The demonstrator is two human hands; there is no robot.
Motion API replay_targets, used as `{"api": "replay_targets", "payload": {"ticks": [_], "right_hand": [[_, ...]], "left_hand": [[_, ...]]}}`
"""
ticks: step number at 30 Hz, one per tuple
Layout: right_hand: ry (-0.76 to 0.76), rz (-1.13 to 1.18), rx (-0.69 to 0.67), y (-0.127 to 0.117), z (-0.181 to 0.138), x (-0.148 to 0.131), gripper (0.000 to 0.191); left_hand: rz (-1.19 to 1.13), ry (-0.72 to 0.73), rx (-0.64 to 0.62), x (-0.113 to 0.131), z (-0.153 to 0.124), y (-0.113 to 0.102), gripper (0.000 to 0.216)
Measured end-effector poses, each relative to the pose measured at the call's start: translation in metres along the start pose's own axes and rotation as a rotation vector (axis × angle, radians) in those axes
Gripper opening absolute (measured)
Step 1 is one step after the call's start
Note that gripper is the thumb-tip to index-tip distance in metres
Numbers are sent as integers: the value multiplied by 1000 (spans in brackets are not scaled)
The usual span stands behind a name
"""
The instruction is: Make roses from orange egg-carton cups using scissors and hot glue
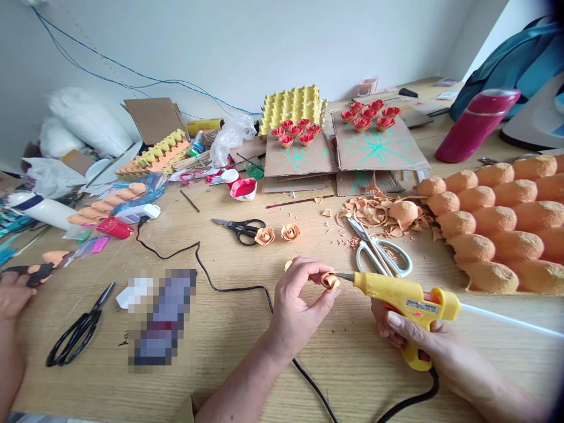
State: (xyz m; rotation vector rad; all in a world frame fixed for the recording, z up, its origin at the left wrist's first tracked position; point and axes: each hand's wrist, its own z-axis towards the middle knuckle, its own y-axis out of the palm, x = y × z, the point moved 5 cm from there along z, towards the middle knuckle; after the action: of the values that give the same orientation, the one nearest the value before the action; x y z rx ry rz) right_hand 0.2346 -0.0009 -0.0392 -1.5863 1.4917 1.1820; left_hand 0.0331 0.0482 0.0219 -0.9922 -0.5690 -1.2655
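Observation:
Between the thumb and fingers of my left hand (299, 305) is a small orange egg-carton flower (330, 282), its petals curled inward. My right hand (423, 335) grips a yellow hot glue gun (396, 291) by its handle. The nozzle tip meets the flower's upper edge, and a clear glue stick (506, 320) sticks out of the gun's back. Behind my left hand lie two finished-looking orange flowers (291, 232), with another orange piece (288, 264) partly hidden by my fingers. White-handled scissors (383, 252) rest just beyond the gun.
Orange egg trays (497, 223) stand at right beside carton scraps (365, 211). Cardboard panels (304, 158) with red flowers stand behind. Black scissors (242, 228), larger black scissors (81, 329), a red paint cup (243, 189) and a power cord (233, 289) lie about. Another person's hand (15, 294) is at left.

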Motion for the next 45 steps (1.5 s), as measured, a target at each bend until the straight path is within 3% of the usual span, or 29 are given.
{"api": "replay_targets", "payload": {"ticks": [3, 9, 20, 34, 42, 45], "right_hand": [[38, -20, 74, -3, -1, 4, 45], [70, -71, 61, -5, 0, 7, 50], [76, -109, 166, -3, -5, 1, 51], [-59, -176, 228, 0, -3, -8, 59], [-235, -296, 351, -11, -1, 4, 41], [-195, -276, 364, -13, -1, 0, 40]], "left_hand": [[10, 3, -2, 1, 0, 0, 22], [28, 1, -8, -1, 0, 1, 21], [36, 2, -12, 0, 0, 0, 21], [73, 12, -11, 2, 1, 0, 19], [45, 48, -31, 8, 3, 1, 20], [-11, 2, -29, 5, 2, 1, 20]]}}
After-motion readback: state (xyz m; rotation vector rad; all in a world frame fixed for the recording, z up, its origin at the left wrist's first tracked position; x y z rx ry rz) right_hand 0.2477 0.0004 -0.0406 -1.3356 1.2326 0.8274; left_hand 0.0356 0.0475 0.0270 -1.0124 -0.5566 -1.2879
